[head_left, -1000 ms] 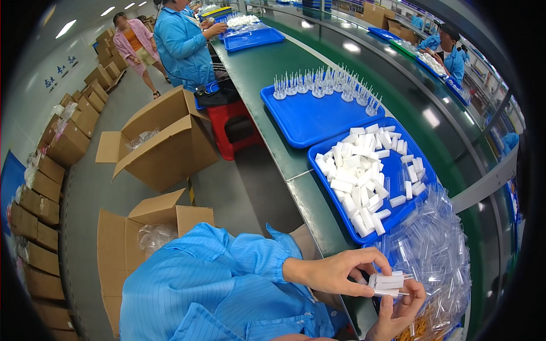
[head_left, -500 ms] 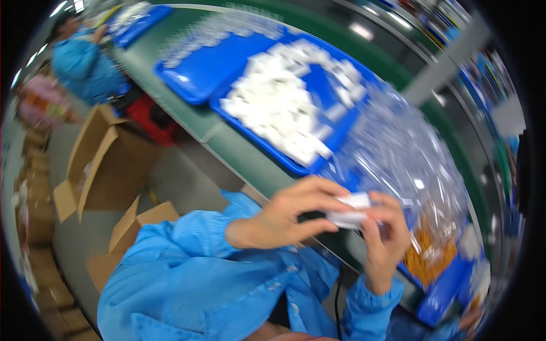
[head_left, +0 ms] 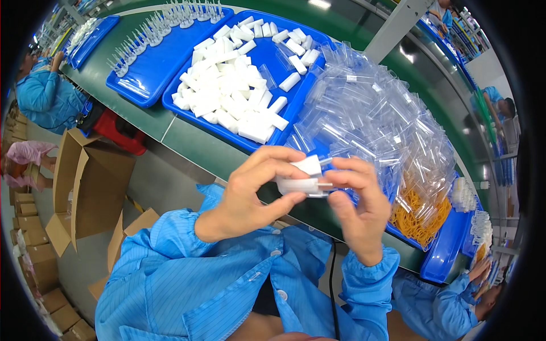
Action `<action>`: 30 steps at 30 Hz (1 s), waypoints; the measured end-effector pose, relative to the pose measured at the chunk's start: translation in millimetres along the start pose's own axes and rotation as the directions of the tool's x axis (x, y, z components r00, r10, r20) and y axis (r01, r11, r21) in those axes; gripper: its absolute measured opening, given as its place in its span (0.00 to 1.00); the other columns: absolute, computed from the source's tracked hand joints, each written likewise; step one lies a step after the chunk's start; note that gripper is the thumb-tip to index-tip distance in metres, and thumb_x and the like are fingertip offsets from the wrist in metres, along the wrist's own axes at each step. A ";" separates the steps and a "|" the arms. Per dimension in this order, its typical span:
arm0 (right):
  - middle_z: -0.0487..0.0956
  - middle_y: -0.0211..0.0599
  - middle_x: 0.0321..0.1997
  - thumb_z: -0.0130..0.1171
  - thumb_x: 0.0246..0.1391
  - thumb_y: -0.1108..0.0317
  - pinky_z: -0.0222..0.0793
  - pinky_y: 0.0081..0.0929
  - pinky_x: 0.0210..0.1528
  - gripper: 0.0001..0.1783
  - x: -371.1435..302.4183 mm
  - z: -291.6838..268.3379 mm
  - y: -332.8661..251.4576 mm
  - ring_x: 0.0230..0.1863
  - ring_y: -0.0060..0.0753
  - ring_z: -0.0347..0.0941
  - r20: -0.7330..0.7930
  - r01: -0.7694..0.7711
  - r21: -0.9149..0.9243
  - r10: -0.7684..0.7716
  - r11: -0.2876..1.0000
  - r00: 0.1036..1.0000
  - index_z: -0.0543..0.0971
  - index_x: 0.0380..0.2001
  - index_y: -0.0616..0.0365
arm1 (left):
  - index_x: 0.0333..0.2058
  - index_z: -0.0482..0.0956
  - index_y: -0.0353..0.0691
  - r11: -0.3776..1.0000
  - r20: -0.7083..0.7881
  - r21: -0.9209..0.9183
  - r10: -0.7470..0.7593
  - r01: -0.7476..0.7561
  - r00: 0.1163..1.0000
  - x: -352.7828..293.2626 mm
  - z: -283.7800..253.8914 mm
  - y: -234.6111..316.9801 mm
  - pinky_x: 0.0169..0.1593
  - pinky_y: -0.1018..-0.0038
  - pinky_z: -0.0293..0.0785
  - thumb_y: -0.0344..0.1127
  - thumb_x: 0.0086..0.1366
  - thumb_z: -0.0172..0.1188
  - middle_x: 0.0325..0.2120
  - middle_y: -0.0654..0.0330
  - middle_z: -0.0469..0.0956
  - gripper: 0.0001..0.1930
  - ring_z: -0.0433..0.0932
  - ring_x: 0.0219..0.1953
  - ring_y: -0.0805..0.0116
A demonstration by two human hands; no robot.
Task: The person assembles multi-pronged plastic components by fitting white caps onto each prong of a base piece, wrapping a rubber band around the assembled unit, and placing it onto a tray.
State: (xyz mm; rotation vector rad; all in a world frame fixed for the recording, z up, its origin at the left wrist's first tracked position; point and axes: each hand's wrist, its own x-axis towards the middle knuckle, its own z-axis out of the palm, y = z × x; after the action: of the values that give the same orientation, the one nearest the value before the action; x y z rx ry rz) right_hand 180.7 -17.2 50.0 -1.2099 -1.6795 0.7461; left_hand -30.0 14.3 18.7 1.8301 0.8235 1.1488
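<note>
Two small white plastic pieces sit one above the other between my hands in front of my chest. My left hand (head_left: pixel 250 190) pinches the upper white piece (head_left: pixel 307 165) and the lower white piece (head_left: pixel 298 186) from the left, thumb below and fingers above. Thin pale prongs stick out from their right side. My right hand (head_left: pixel 358 202) curls its fingers and thumb around that right end, where something clear shows; its exact shape is hidden. Just beyond is a blue tray (head_left: pixel 168 102) heaped with white blocks (head_left: pixel 224 85).
Clear plastic sleeves (head_left: pixel 364 119) pile up at the right, with orange rubber bands (head_left: pixel 420 219) beside them. Another blue tray (head_left: pixel 133 91) holds rows of clear spiked parts (head_left: pixel 153 31). Cardboard boxes (head_left: pixel 102 187) stand left. A metal post (head_left: pixel 398 28) rises behind. Co-workers sit at both sides.
My view has swung, so the trays appear further left and higher. Both hands have shifted slightly left; the white pieces now show a gap between them and prongs at the right.
</note>
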 end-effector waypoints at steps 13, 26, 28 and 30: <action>0.79 0.26 0.27 0.71 0.43 0.73 0.58 0.32 0.37 0.11 16.8 -14.1 7.8 0.33 0.31 0.69 0.138 0.259 -0.764 -0.242 0.591 0.960 0.83 0.33 0.54 | 0.44 0.78 0.32 0.981 -0.120 -0.146 -0.142 0.124 0.983 1.1 -9.1 -16.2 0.52 0.71 0.79 0.21 0.61 0.63 0.54 0.51 0.71 0.12 0.75 0.54 0.65; 0.77 0.40 0.34 0.64 0.56 0.62 0.63 0.37 0.45 0.15 24.2 24.4 22.9 0.38 0.40 0.73 0.352 0.386 -0.740 -0.172 0.550 0.920 0.76 0.41 0.62 | 0.46 0.79 0.38 0.945 -0.307 -0.327 -0.131 0.024 0.943 -10.8 3.3 -38.4 0.55 0.70 0.74 0.29 0.63 0.66 0.56 0.56 0.70 0.13 0.71 0.59 0.63; 0.78 0.44 0.37 0.63 0.57 0.64 0.65 0.39 0.46 0.14 28.8 23.0 -1.9 0.41 0.44 0.73 0.395 0.405 -0.695 -0.156 0.593 0.905 0.77 0.42 0.62 | 0.46 0.79 0.39 0.956 -0.333 -0.290 -0.139 0.038 0.933 -13.8 2.7 -32.9 0.54 0.70 0.75 0.30 0.63 0.66 0.55 0.56 0.70 0.12 0.71 0.59 0.63; 0.79 0.47 0.40 0.62 0.59 0.65 0.68 0.41 0.46 0.13 32.3 25.5 -9.6 0.44 0.48 0.74 0.422 0.392 -0.675 -0.110 0.625 0.900 0.78 0.43 0.61 | 0.46 0.79 0.39 0.960 -0.375 -0.281 -0.116 0.006 0.920 -16.5 0.0 -33.2 0.54 0.70 0.74 0.32 0.64 0.65 0.55 0.57 0.70 0.12 0.71 0.58 0.63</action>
State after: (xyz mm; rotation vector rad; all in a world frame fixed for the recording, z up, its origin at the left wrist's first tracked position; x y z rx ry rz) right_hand 150.2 10.8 58.2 -1.3697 -2.5434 0.0273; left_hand -39.7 15.9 -17.1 1.3572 0.8832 1.5317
